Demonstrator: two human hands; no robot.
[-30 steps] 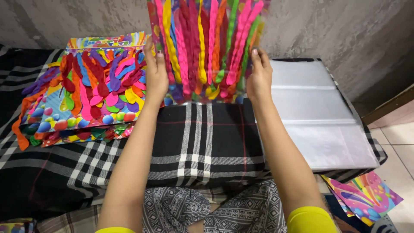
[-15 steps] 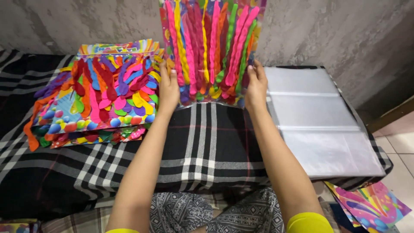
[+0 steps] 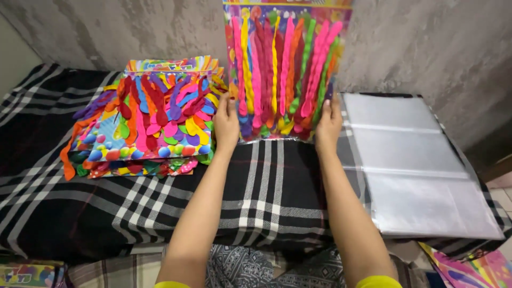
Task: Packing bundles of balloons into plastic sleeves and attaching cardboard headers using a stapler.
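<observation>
A black cloth with white checks (image 3: 266, 186) covers the low surface and serves as the landmark here. Behind it rises a rough grey plastered wall (image 3: 426, 42). On the cloth's left part lies a stack of balloon cards (image 3: 149, 120), bright long balloons in many colours fanned over printed backing, some orange ends hanging off the stack's left edge.

Near the middle of the cloth, the left hand (image 3: 226, 125) grips the lower left edge of an upright balloon card (image 3: 285, 69), fingers curled behind it and thumb in front. The card stands with its bottom edge touching or just above the cloth, rows of pink, yellow, red and green balloons facing the camera. The right hand (image 3: 328, 125) clasps the card's lower right edge the same way.

On the cloth's right part lies a pile of clear plastic sleeves (image 3: 421, 165), flat and glossy. Past the cloth's lower right corner, colourful printed sheets (image 3: 469, 269) lie on a pale tiled floor (image 3: 501, 194).
</observation>
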